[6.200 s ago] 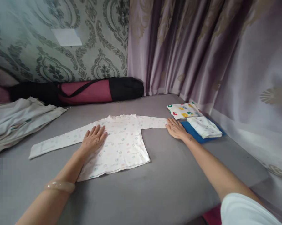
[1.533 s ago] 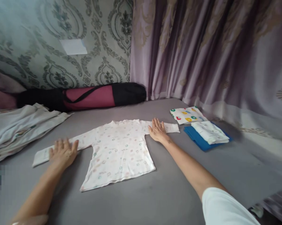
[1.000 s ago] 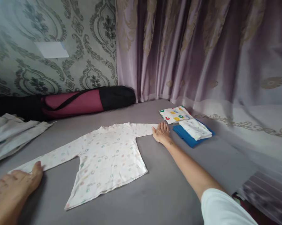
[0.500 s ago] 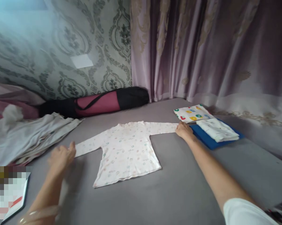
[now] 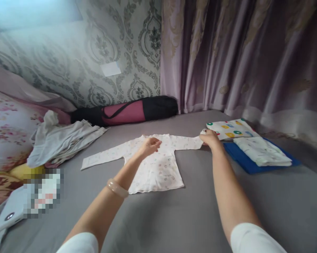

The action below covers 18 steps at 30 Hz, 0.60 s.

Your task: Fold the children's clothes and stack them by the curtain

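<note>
A small white long-sleeved shirt (image 5: 158,172) with a faint print lies spread on the grey sheet, its left sleeve stretched out flat. My right hand (image 5: 209,137) pinches the cuff of the right sleeve, which is lifted a little at its end. Over the upper chest of the shirt hovers my left hand (image 5: 150,147), fingers curled together; whether cloth is between them is too small to tell. A bangle circles my left wrist.
Folded clothes on a blue cloth (image 5: 242,160) and a patterned folded cloth (image 5: 230,129) lie at the right. A black and maroon bag (image 5: 129,112) rests by the wall. Crumpled clothes (image 5: 65,140), a pillow (image 5: 10,130) and a white device (image 5: 16,205) are at the left.
My left hand has left the left cuff and moved right, over the shirt's chest. My right hand has raised the right cuff slightly. The view has shifted left.
</note>
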### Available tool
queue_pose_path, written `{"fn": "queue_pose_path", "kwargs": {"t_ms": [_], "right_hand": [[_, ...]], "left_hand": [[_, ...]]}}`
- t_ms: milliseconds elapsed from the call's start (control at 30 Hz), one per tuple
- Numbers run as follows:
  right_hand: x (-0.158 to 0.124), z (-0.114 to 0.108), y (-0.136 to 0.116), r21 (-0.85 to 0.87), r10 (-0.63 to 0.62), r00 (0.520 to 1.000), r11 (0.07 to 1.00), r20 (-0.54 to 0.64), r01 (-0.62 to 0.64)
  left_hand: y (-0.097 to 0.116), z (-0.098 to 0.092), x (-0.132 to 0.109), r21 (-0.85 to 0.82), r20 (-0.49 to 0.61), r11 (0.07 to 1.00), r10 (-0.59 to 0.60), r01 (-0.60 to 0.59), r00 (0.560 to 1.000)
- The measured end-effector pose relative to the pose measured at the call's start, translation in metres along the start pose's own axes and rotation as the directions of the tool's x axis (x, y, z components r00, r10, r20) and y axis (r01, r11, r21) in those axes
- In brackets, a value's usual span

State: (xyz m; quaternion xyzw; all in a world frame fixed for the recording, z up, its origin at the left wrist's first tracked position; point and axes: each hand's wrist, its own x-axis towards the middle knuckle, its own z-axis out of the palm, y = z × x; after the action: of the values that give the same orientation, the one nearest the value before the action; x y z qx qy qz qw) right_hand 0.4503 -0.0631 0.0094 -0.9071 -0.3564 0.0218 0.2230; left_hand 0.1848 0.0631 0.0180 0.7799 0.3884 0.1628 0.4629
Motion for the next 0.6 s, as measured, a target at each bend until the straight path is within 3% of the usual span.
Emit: {"fn": "queue_pose_path", "kwargs": {"t_ms": [100,200,267,367,433,500,600], "right_hand": [[0.002,-0.001,-0.021,0.230,0.035,0.997,0.972,0.068,-0.050],[-0.003,0.002,-0.049,0.603,0.003,0.995,0.795,0.103,-0.065],[-0.008,0.007,-0.069,0.717,-0.056,0.995,0.697,0.087,-0.024],[-0.017,0.015,-0.091,0.758,-0.181,0.982,0.648,0.050,0.081],[-0.023,0.015,-0.100,0.767,-0.322,0.946,0.614,0.029,0.185],[-0.031,0.008,-0.105,0.744,-0.478,0.877,0.599,0.037,0.295],[-0.049,-0.008,-0.111,0.552,-0.568,0.816,0.717,0.108,0.426]], "left_hand": [[0.024,0.030,0.004,-0.284,0.055,0.957,-0.036,0.050,0.998],[0.046,0.037,0.017,-0.545,0.087,0.830,-0.089,0.122,0.992],[0.058,0.035,0.027,-0.615,0.112,0.768,-0.140,0.179,0.984],[0.068,0.030,0.042,-0.612,0.167,0.743,-0.213,0.271,0.963],[0.070,0.028,0.051,-0.606,0.178,0.744,-0.219,0.282,0.959],[0.068,0.027,0.059,-0.620,0.116,0.748,-0.212,0.237,0.970],[0.064,0.023,0.068,-0.637,-0.045,0.758,-0.215,0.138,0.976]]}}
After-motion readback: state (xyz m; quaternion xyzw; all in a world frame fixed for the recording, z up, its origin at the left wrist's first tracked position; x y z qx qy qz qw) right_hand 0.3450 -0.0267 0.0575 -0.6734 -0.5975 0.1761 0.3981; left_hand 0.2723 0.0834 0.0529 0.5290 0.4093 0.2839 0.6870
